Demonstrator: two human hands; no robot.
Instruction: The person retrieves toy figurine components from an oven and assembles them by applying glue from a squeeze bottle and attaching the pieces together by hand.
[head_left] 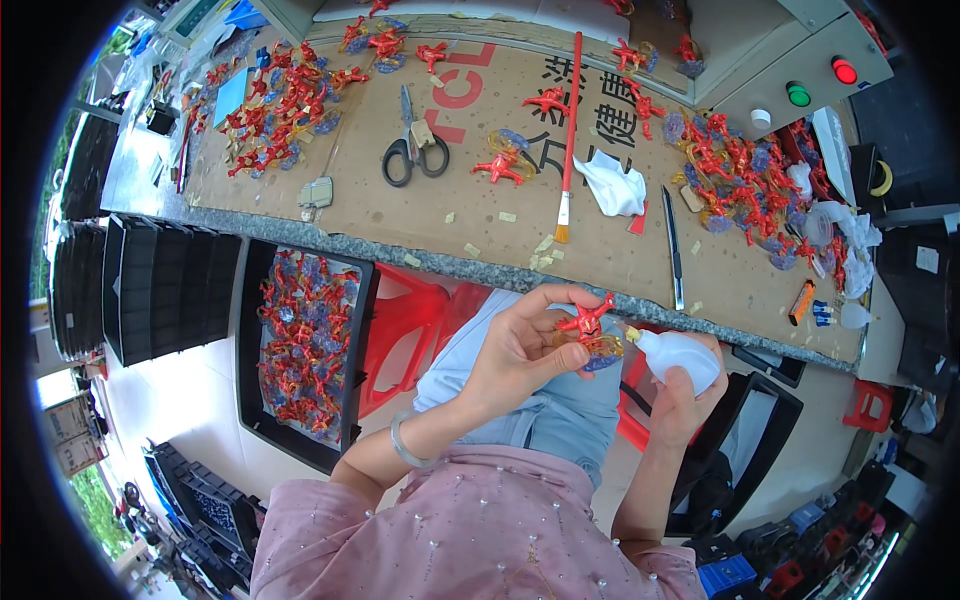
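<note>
Between the fingers and thumb of my left hand [520,350] is a small red toy figure [588,322] with a clear yellow and purple part below it. My right hand [690,395] is wrapped round a white squeeze bottle [680,358]. The bottle's narrow tip points left at the figure, very close to it; I cannot tell whether they touch. Both hands are above my lap, just in front of the workbench edge. On the cardboard beyond them lie a thin brush [570,150] with a red handle, a crumpled white cloth [612,184] and a dark slim knife [673,250].
Piles of red figures lie at the bench's left [290,110] and right [735,180]. Black-handled scissors [412,150] rest on the cardboard [460,210]. A black tray [368,340] of figures stands left of my lap, beside a red stool [400,325]. A control box [800,75] with buttons stands far right.
</note>
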